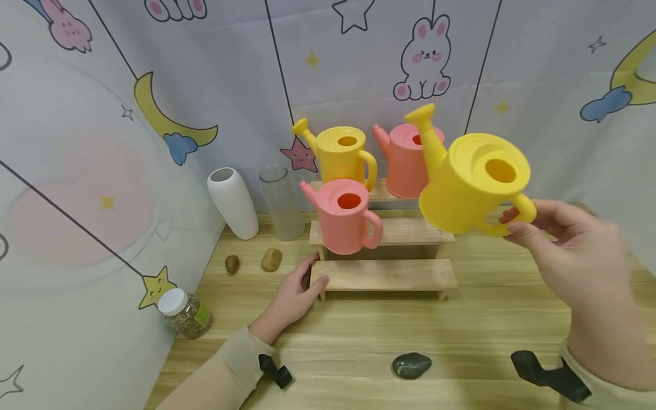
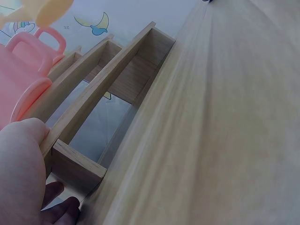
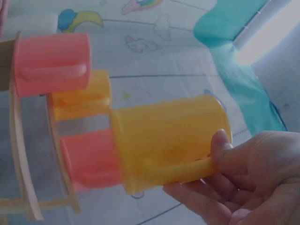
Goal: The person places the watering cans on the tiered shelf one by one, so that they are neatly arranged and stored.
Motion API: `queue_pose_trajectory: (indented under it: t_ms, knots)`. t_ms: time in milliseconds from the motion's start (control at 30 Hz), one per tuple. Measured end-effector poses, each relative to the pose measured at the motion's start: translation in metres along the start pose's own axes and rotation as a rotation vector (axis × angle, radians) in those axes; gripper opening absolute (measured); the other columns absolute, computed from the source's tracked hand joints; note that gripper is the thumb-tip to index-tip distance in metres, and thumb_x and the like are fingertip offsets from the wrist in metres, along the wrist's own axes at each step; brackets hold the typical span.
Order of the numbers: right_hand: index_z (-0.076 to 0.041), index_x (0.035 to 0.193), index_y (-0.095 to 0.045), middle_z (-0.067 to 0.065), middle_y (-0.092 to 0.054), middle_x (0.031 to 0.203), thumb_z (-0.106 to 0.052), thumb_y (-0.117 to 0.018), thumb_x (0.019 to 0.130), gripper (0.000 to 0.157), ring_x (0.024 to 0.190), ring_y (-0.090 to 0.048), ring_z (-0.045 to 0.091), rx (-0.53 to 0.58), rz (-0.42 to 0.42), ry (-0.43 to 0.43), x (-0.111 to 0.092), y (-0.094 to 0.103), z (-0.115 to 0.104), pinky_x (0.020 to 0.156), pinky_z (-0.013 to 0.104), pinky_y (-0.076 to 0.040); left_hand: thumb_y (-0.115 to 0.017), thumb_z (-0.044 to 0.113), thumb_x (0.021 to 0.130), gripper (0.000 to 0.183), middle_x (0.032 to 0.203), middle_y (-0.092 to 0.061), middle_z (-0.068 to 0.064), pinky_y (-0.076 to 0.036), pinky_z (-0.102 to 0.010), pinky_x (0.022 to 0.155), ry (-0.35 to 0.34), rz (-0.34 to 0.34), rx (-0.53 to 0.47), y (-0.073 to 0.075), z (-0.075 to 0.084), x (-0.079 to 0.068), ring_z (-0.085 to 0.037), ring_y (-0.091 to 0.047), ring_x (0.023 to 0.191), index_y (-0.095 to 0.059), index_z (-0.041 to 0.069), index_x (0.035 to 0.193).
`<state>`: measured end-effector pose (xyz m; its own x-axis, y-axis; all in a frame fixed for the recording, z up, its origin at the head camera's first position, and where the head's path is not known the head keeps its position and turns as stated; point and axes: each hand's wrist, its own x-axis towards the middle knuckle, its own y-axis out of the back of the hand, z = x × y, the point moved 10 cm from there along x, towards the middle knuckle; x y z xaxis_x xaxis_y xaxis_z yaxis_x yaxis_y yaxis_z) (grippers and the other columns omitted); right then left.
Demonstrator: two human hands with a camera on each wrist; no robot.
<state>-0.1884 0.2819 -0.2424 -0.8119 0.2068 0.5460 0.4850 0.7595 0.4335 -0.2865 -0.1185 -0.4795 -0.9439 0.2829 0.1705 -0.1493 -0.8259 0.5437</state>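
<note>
My right hand [image 1: 579, 245] pinches the handle of a yellow watering can [image 1: 471, 182], held up in the air to the right of a stepped wooden rack [image 1: 384, 276]. In the right wrist view the thumb and fingers [image 3: 220, 150] close on that handle. My left hand [image 1: 294, 290] grips the left end of the rack's lowest step, thumb on top and fingers around the side leg. A pink watering can [image 1: 343, 219] stands on the middle step. On the top step are another yellow watering can [image 1: 340, 151] and a second pink watering can [image 1: 405, 165], partly hidden by the held one.
Left of the rack stand a white vase [image 1: 233, 205] and a clear glass cylinder [image 1: 282, 205]. Two brown stones [image 1: 271, 259] lie before them. A white-lidded jar [image 1: 187, 313] is by the left wall, and a dark stone [image 1: 411, 365] lies at the front.
</note>
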Motion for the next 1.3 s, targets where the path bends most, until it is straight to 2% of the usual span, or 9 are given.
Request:
queue_pose_trajectory:
  t_ms: [133, 233, 433, 500, 733, 933, 1300]
  knots:
    - [-0.012, 0.112, -0.075, -0.038, -0.063, 0.09, -0.021, -0.076, 0.094, 0.02, 0.076, -0.063, -0.021, -0.115, -0.118, -0.052, -0.001, -0.019, 0.007, 0.067, 0.001, -0.05, -0.061, 0.051, 0.1, 0.068, 0.16, -0.045, -0.003, -0.044, -0.043, 0.118, -0.011, 0.004, 0.012, -0.001, 0.0, -0.001, -0.022, -0.043, 0.149, -0.04, 0.021, 0.158]
    - [-0.016, 0.113, -0.074, -0.035, -0.063, 0.091, -0.031, -0.075, 0.094, 0.023, 0.076, -0.061, -0.022, -0.185, -0.188, -0.067, -0.001, -0.029, 0.012, 0.061, 0.007, -0.05, -0.061, 0.051, 0.1, 0.068, 0.161, -0.045, -0.004, -0.045, -0.044, 0.117, -0.023, 0.008, 0.017, -0.001, 0.0, -0.001, -0.022, -0.044, 0.148, -0.041, 0.02, 0.157]
    - [-0.014, 0.114, -0.072, 0.001, -0.074, 0.103, -0.036, -0.073, 0.095, 0.03, 0.076, -0.062, -0.018, -0.19, -0.257, -0.064, -0.001, -0.047, 0.017, 0.06, 0.012, -0.053, -0.06, 0.052, 0.1, 0.069, 0.161, -0.044, -0.003, -0.044, -0.043, 0.118, -0.015, 0.004, 0.01, -0.002, -0.002, 0.0, -0.022, -0.042, 0.149, -0.04, 0.02, 0.158]
    - [-0.013, 0.115, -0.072, 0.008, -0.075, 0.105, -0.037, -0.073, 0.095, 0.031, 0.076, -0.063, -0.017, -0.179, -0.276, -0.061, -0.001, -0.053, 0.017, 0.061, 0.012, -0.054, -0.061, 0.052, 0.1, 0.069, 0.161, -0.044, -0.003, -0.044, -0.043, 0.118, -0.014, 0.003, 0.007, -0.002, -0.002, 0.0, -0.022, -0.042, 0.149, -0.04, 0.019, 0.158]
    - [-0.013, 0.111, -0.072, 0.007, -0.076, 0.101, -0.041, -0.073, 0.094, 0.033, 0.075, -0.064, -0.013, -0.17, -0.313, -0.054, -0.003, -0.066, 0.016, 0.056, 0.019, -0.052, -0.06, 0.053, 0.1, 0.07, 0.161, -0.044, -0.002, -0.043, -0.041, 0.119, 0.001, 0.0, 0.003, -0.002, -0.002, 0.0, -0.02, -0.041, 0.15, -0.04, 0.02, 0.158]
    - [-0.013, 0.111, -0.072, 0.006, -0.077, 0.099, -0.043, -0.073, 0.094, 0.034, 0.074, -0.065, -0.011, -0.181, -0.323, -0.053, -0.004, -0.072, 0.017, 0.056, 0.02, -0.052, -0.061, 0.051, 0.1, 0.069, 0.162, -0.043, -0.003, -0.042, -0.042, 0.12, 0.006, -0.007, -0.016, -0.002, 0.0, -0.001, -0.022, -0.041, 0.15, -0.039, 0.02, 0.158]
    - [-0.012, 0.113, -0.071, 0.006, -0.077, 0.098, -0.044, -0.071, 0.095, 0.037, 0.075, -0.069, 0.001, -0.219, -0.356, -0.062, -0.001, -0.084, 0.026, 0.057, 0.023, -0.05, -0.06, 0.054, 0.1, 0.069, 0.161, -0.045, 0.0, -0.044, -0.041, 0.118, 0.011, 0.003, 0.008, -0.001, -0.003, -0.001, -0.02, -0.042, 0.149, -0.04, 0.023, 0.158]
